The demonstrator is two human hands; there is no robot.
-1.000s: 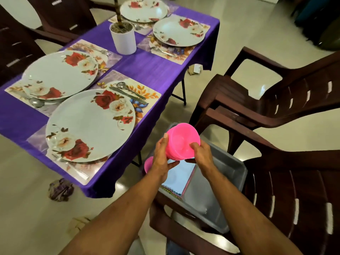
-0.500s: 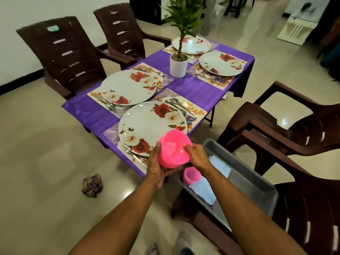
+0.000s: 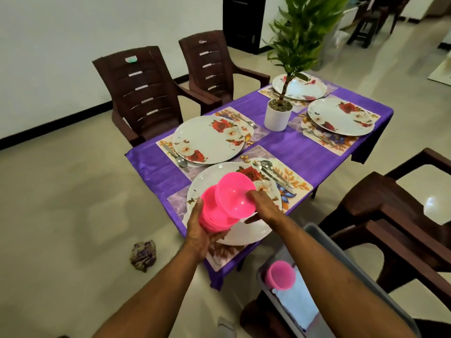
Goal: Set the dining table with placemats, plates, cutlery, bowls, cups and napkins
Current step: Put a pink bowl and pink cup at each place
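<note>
The left hand (image 3: 199,234) cups a nested stack of glossy pink plastic bowls (image 3: 214,215) from below, fingers curled round its side. The right hand (image 3: 264,208) pinches the rim of one translucent pink round bowl (image 3: 235,195), tilted and partly lifted from the stack's top. Both hover over the nearest round white plate with red rose print (image 3: 244,230), which lies on a rectangular floral placemat (image 3: 292,186) on the shiny purple tablecloth (image 3: 288,145). At 1 o'clock from the bowls lie a steel spoon and knife (image 3: 273,173). At 5 o'clock a pink plastic cup (image 3: 280,274) stands in a grey plastic bin (image 3: 341,262). At 12 o'clock is a white cylindrical pot with a green plant (image 3: 278,115). No writing is readable anywhere.
</note>
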